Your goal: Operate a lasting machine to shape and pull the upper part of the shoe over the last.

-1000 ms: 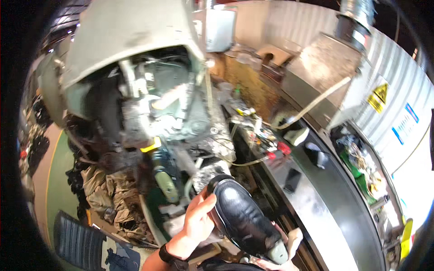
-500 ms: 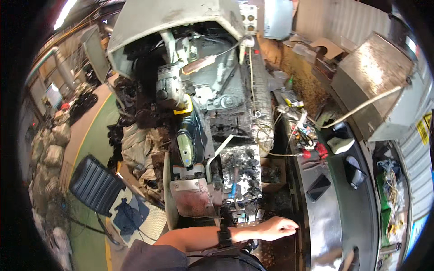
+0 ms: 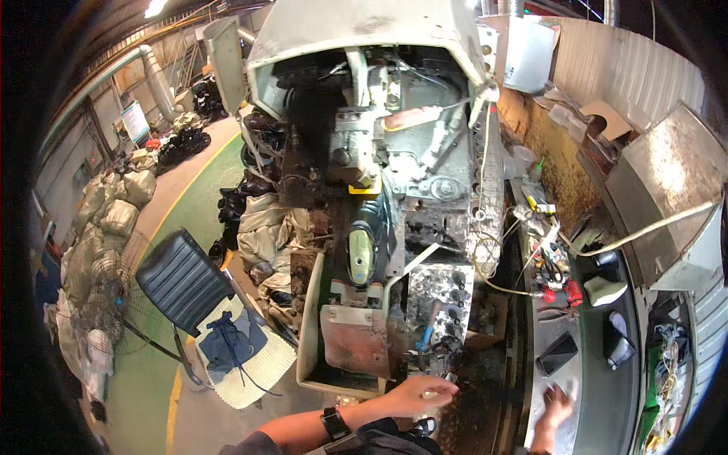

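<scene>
One left grip [image 3: 417, 396], one right grip [image 3: 557, 409], both half-curled; can't tell if holding anything. Black smartphone [image 3: 557, 354] near the right, on metal worktop [image 3: 556, 323]. Probably light, stiff, slick, fragile: pinch long edges.

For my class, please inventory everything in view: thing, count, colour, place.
Machine: one, pale grey hood, centre
Shoe-like piece: one, dark and green, centre
Metal box: one, grey, upper right
Clutter: many, mixed colours, right of machine
Ledge: one, silvery, lower right
Phone-like slab: one, black, on ledge
Belt: one, dark, right of ledge
Shoe-shaped items: at least two, whitish and black, on belt
Chair: one, black back, left
Cloth: one, dark blue, on chair
Sacks: several, beige, far left
Left hand: one, bare, lower centre
Right hand: one, bare, over ledge
</scene>
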Motion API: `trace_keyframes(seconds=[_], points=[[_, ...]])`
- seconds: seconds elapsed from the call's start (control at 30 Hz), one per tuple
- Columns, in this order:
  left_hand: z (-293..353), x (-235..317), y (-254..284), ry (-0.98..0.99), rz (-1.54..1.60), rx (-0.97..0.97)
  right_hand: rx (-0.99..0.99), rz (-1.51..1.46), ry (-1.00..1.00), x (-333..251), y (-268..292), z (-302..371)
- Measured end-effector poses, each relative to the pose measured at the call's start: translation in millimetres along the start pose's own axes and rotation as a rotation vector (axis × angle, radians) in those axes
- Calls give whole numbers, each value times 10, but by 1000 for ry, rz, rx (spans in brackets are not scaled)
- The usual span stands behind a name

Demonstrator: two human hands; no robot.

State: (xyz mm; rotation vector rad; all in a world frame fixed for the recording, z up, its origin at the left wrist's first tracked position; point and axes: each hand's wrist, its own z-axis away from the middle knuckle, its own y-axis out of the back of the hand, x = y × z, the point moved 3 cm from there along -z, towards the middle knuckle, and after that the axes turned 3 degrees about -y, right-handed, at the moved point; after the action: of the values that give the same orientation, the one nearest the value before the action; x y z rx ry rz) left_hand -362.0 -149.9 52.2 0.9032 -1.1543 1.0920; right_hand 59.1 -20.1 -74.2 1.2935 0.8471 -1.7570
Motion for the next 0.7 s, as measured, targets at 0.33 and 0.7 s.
trace_keyframes(seconds=[0.33, 0.7], points=[[1471, 2431, 570, -1168, 24, -544, -902, 297, 353, -1084, -3675, 2333], [1994, 2307, 1714, -1038, 70, -424, -828, 738, 975, -1002, -5057, 2957]])
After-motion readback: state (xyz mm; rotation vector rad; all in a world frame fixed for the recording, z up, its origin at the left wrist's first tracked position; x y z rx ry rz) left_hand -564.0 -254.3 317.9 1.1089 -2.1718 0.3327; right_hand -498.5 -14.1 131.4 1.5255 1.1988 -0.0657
